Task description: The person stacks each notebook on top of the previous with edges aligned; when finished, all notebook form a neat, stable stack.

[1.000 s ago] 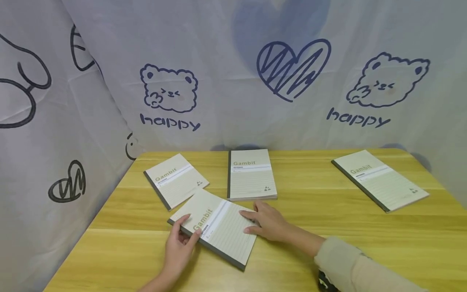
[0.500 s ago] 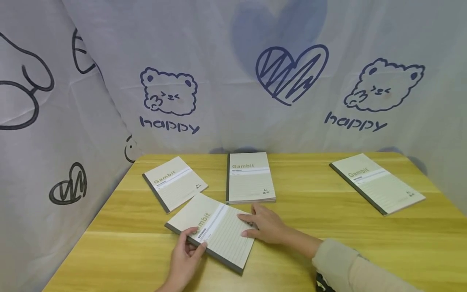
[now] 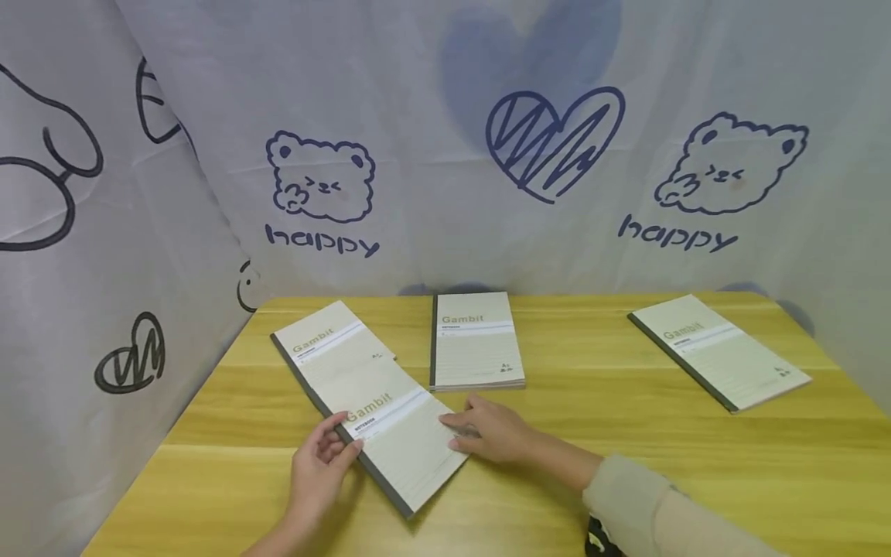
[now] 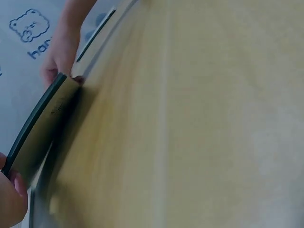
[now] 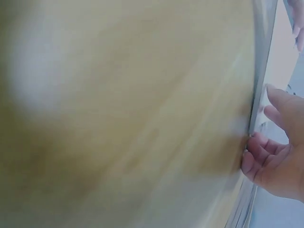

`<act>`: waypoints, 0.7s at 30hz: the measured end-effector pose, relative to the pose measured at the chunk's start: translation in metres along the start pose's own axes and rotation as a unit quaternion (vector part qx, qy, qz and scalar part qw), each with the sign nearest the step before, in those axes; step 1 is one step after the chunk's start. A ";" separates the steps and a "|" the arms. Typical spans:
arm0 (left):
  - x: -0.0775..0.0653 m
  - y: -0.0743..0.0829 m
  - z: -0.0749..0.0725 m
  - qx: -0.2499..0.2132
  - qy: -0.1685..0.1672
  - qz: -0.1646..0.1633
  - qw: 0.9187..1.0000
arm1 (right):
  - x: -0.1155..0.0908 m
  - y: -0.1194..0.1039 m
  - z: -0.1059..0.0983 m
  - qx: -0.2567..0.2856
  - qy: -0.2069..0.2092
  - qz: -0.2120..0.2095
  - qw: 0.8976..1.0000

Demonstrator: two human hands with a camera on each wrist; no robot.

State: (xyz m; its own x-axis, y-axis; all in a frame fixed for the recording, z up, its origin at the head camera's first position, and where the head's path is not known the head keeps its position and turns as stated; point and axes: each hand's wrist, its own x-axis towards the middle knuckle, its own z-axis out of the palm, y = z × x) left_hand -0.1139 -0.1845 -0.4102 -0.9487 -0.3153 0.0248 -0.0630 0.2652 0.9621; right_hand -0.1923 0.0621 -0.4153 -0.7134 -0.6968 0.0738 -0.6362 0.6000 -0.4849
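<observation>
Between both hands is a pale "Gambit" notebook [image 3: 400, 441] with a dark spine, raised off the table in the left wrist view. My left hand [image 3: 316, 468] grips it by the spine, thumb on the cover. At its opposite edge my right hand [image 3: 494, 433] holds on, thumb and index finger on top and the other fingers curled beneath, as the right wrist view shows. The held notebook's upper end overlaps the lower part of another notebook [image 3: 327, 333] lying at the back left, their spines nearly in line.
A small stack of matching notebooks [image 3: 476, 348] lies at the back middle of the wooden table [image 3: 626, 487]. One more notebook [image 3: 717, 352] lies slanted at the back right. A printed white cloth [image 3: 431, 193] hangs behind the table.
Both hands have shifted the held notebook to the left and turned it clockwise. Its upper end now covers part of the back left notebook. The other notebooks stay in place.
</observation>
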 end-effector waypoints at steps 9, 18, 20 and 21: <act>0.022 0.029 -0.008 -0.056 -0.021 -0.039 0.997 | 0.012 0.002 -0.003 0.114 -0.006 0.010 0.993; 0.031 0.056 -0.010 -0.103 -0.023 -0.033 0.994 | 0.018 0.002 0.000 0.305 -0.015 0.063 0.950; 0.032 0.061 -0.012 -0.118 -0.025 -0.026 0.992 | 0.018 0.001 -0.001 0.345 -0.016 0.076 0.935; 0.032 0.063 -0.012 -0.126 -0.027 -0.025 0.991 | 0.018 0.002 -0.002 0.367 -0.018 0.082 0.926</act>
State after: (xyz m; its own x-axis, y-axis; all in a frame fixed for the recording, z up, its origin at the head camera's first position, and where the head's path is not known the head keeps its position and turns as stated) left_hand -0.1449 -0.1890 -0.3451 -0.9621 -0.2707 -0.0322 -0.0369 0.0123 0.9992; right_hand -0.2065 0.0514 -0.4130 -0.7644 -0.6402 -0.0758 -0.1395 0.2790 -0.9501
